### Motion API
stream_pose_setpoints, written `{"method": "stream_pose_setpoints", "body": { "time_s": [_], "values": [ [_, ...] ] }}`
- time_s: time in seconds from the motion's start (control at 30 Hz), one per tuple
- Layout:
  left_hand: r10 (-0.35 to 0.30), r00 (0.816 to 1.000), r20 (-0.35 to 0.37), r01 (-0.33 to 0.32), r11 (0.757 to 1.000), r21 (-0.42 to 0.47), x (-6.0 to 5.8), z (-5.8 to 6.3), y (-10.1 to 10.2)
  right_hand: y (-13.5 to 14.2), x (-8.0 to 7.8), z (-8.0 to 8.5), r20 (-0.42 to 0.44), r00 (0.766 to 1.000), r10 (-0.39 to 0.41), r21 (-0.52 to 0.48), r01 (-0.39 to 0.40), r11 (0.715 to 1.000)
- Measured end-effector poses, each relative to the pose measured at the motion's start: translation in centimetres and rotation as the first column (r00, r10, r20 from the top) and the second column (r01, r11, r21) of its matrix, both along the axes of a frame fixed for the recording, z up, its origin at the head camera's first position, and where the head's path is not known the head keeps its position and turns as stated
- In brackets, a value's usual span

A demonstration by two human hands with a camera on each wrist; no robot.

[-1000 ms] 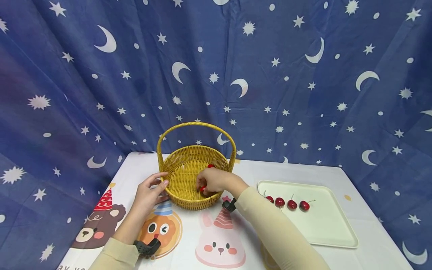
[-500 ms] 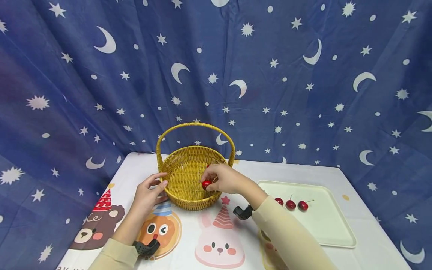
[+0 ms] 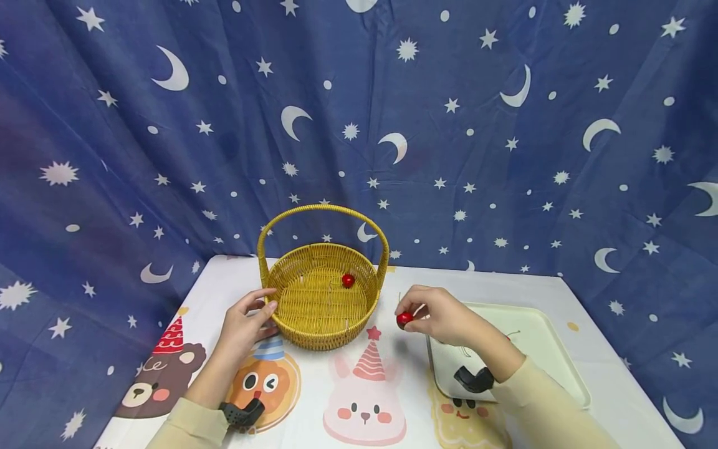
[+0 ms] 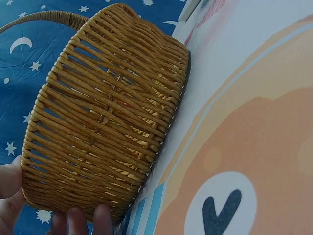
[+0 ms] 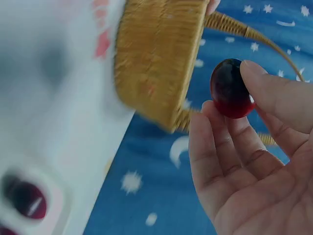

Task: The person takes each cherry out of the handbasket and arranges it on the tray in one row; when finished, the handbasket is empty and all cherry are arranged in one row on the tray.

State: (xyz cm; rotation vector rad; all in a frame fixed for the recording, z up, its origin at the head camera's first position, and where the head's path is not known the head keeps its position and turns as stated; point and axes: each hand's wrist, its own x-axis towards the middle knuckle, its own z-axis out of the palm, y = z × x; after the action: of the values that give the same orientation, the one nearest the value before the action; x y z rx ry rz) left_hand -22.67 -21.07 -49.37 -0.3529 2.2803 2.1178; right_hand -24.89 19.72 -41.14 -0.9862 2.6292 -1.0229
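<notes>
My right hand (image 3: 445,319) pinches a dark red cherry (image 3: 404,320) between thumb and fingertips, above the gap between the basket and the tray's left edge. In the right wrist view that cherry (image 5: 232,88) is large and close. The yellow woven basket (image 3: 305,305) with a tall arched handle stands left of it. Inside, near the back right wall, lies one cherry (image 3: 348,280) with its stem. My left hand (image 3: 244,324) grips the basket's left rim; in the left wrist view its thumb is at the rim and fingertips (image 4: 102,220) lie against the woven side.
A cream tray (image 3: 552,374) is on the right, partly covered by my right arm, which hides most of its cherries. One cherry (image 5: 29,200) shows blurred in the right wrist view. A starry blue curtain (image 3: 482,187) hangs behind the table with its cartoon-printed cloth (image 3: 364,405).
My right hand has lifted a cherry out of the basket and carried it right, to beside the tray. The left hand has stayed on the rim.
</notes>
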Motion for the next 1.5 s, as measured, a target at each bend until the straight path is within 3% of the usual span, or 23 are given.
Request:
{"method": "stream_pose_setpoints", "body": {
  "time_s": [0.3,0.6,0.73,0.9,1.07,1.33,1.5],
  "values": [
    [-0.009,1.0,0.003,0.009,1.0,0.018,-0.2,-0.3,0.1,9.5,2.0,-1.9,0.027,0.984,-0.174,-0.027,0.175,0.984],
    [-0.011,1.0,-0.008,0.011,1.0,0.016,-0.3,-0.3,0.2,17.1,3.8,-2.5,-0.017,0.913,-0.408,0.075,0.408,0.91],
    [-0.01,1.0,-0.003,0.01,1.0,0.017,-0.3,-0.3,0.2,19.4,4.4,-2.8,-0.022,0.893,-0.449,0.117,0.449,0.886],
    [0.001,1.0,-0.011,0.0,1.0,0.02,-0.2,-0.1,0.0,21.5,4.2,-3.9,-0.001,0.885,-0.465,0.144,0.46,0.876],
    [-0.001,1.0,-0.018,0.001,1.0,0.025,-0.2,-0.2,-0.1,22.8,3.5,-5.3,0.017,0.859,-0.511,0.218,0.496,0.841],
    [-0.001,1.0,-0.013,0.001,1.0,0.024,-0.2,-0.2,-0.1,22.8,2.5,-7.2,0.027,0.798,-0.602,0.254,0.577,0.776],
    [0.002,1.0,-0.008,-0.002,1.0,0.018,-0.1,-0.2,-0.1,22.6,2.1,-7.8,0.004,0.789,-0.615,0.248,0.595,0.765]
  ]
}}
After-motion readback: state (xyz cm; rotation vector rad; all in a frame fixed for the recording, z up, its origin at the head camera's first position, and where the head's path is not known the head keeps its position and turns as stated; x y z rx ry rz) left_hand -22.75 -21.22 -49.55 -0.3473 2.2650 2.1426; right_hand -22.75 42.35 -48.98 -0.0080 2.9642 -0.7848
